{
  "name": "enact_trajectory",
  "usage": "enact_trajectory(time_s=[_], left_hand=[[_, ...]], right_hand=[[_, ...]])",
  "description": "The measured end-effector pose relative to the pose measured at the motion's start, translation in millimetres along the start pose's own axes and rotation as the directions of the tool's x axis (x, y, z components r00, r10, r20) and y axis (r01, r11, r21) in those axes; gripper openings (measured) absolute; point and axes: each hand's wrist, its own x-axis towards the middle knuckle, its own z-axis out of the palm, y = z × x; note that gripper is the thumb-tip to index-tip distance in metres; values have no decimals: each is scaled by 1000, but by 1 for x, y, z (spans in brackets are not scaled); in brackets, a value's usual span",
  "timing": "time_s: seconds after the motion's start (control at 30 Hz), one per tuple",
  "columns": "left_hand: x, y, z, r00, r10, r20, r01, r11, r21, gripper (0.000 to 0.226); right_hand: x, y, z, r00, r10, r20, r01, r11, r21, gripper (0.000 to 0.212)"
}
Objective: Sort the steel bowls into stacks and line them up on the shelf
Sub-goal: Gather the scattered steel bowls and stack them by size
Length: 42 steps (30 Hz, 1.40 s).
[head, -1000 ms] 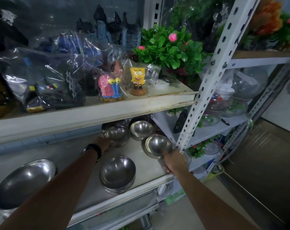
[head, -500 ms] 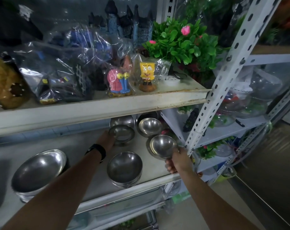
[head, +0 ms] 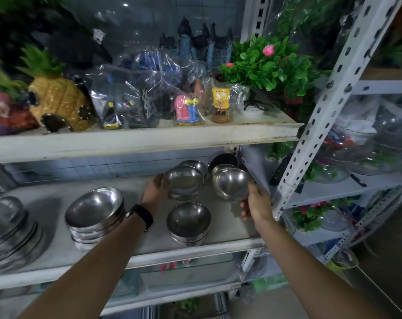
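Steel bowls stand on the grey middle shelf [head: 57, 249]. My left hand [head: 155, 188] grips the left rim of a small bowl stack [head: 185, 181] toward the back. My right hand [head: 256, 203] holds a single steel bowl [head: 231, 183] tilted above the shelf at the right end. In front sits a small bowl stack [head: 188, 221]. A medium bowl stack [head: 95, 212] stands to the left, and a large bowl stack [head: 9, 229] is at the far left. More bowls [head: 223, 161] sit behind, partly hidden.
The upper shelf edge [head: 137, 140] overhangs the bowls, carrying wrapped aquarium ornaments [head: 188, 107] and a plastic plant [head: 269, 65]. A perforated white upright [head: 310, 134] stands just right of my right hand. Glass bowls [head: 368, 143] fill the neighbouring rack.
My right hand has lifted the right-hand bowl off the shelf and tilted it. My left hand stays on the back stack. The view has shifted left, showing more bowls.
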Motion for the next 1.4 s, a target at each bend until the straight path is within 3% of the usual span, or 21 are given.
enact_trajectory(time_s=[0.13, 0.27, 0.4, 0.63, 0.73, 0.87, 0.93, 1.13, 1.23, 1.4], left_hand=[[-19, -7, -7, 1000, -10, 12, 11, 998, -66, 28], [-38, -11, -10, 999, 1, 43, 2, 998, -61, 51], [-51, -14, -6, 997, 6, 77, -10, 999, 51, 34], [-63, -15, -4, 998, 12, 61, -28, 964, 264, 38], [-67, -15, -1, 995, 49, 90, -74, 949, 305, 46], [-70, -16, 1, 997, 8, 79, -31, 953, 301, 39], [-73, -18, 1, 997, 1, 83, -27, 950, 312, 47], [-73, -21, 2, 997, -11, 82, -12, 961, 276, 53], [-72, -25, 2, 995, -2, 101, -29, 950, 311, 41], [-72, -29, 4, 993, -99, 63, 80, 961, 264, 34]], right_hand=[[1, -5, 7, 1000, 1, 21, -1, 1000, 14, 44], [-1, -11, 15, 996, 6, 87, -8, 1000, 25, 46], [-6, -16, 21, 991, 7, 131, -13, 999, 44, 45], [-25, -24, 28, 985, -74, 156, 73, 997, 7, 52], [-29, -21, 32, 984, -57, 171, 67, 996, -51, 43], [-34, -18, 38, 986, -36, 161, 42, 998, -35, 34], [-36, -15, 41, 985, -38, 166, 46, 998, -48, 33], [-32, -3, 49, 967, -138, 216, 178, 967, -180, 42], [-34, 1, 52, 950, -178, 256, 249, 926, -282, 42], [-39, 5, 59, 932, -172, 321, 299, 862, -408, 41]])
